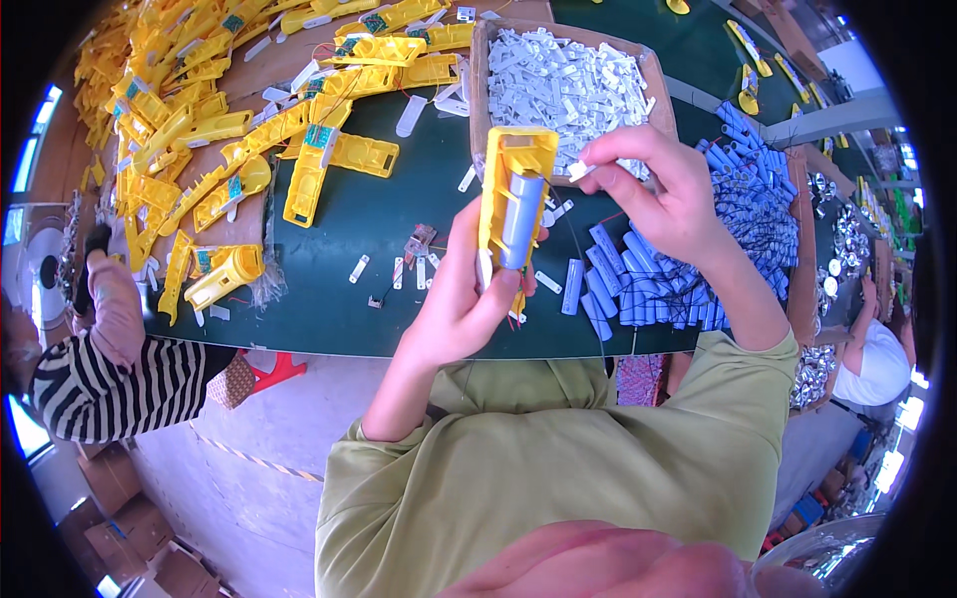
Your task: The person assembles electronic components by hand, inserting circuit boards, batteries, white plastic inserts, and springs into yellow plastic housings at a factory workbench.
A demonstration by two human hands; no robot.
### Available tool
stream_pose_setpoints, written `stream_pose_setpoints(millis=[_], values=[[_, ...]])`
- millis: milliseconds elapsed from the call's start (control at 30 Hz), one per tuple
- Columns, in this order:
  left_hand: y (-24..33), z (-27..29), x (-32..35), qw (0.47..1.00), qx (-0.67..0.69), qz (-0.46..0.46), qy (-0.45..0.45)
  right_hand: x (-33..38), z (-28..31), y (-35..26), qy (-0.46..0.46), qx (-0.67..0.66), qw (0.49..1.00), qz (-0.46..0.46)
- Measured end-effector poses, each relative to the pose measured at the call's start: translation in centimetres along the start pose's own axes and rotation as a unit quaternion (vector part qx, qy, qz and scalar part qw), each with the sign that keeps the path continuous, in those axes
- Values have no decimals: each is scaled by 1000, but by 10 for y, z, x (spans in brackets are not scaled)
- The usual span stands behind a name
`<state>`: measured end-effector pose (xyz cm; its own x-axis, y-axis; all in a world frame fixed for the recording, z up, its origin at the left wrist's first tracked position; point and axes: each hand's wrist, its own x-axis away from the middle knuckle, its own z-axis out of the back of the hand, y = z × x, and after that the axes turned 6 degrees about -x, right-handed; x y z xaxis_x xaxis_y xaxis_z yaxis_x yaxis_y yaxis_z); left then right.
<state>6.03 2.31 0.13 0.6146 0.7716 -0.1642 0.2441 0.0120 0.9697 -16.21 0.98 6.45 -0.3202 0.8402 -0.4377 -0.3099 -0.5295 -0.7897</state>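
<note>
My left hand [461, 309] is closed around a yellow plastic housing [495, 204], held up over the table's front part. A blue cylindrical battery cell [521, 221] lies inside the housing, and a dark wire hangs beside it. To its right, my right hand [663, 189] pinches a small white plastic piece [578, 170] between thumb and fingertips. That piece is close to the housing but apart from it. Behind both hands stands a cardboard box [479, 90] full of similar white pieces [568, 85].
Blue cells with wires [668, 274] are heaped at the right. Yellow housings with green circuit boards [319, 145] spread over the left. Several loose white pieces [397, 273] lie on the dark green tabletop [319, 324]. A person in striped sleeves [130, 384] works at the left.
</note>
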Motion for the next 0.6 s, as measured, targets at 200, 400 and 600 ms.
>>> stream_pose_setpoints(millis=[200, 400, 600], values=[[11, -10, 6, 999, -26, 17, -18, -1, -11, -15, 30, -111, 982, -150], [14, -13, 10, 990, -128, 46, -22, 1, -12, -17, 20, -145, 960, -236], [13, -16, 7, 991, -76, 103, -22, -1, -8, -2, -27, -45, 971, -233]])
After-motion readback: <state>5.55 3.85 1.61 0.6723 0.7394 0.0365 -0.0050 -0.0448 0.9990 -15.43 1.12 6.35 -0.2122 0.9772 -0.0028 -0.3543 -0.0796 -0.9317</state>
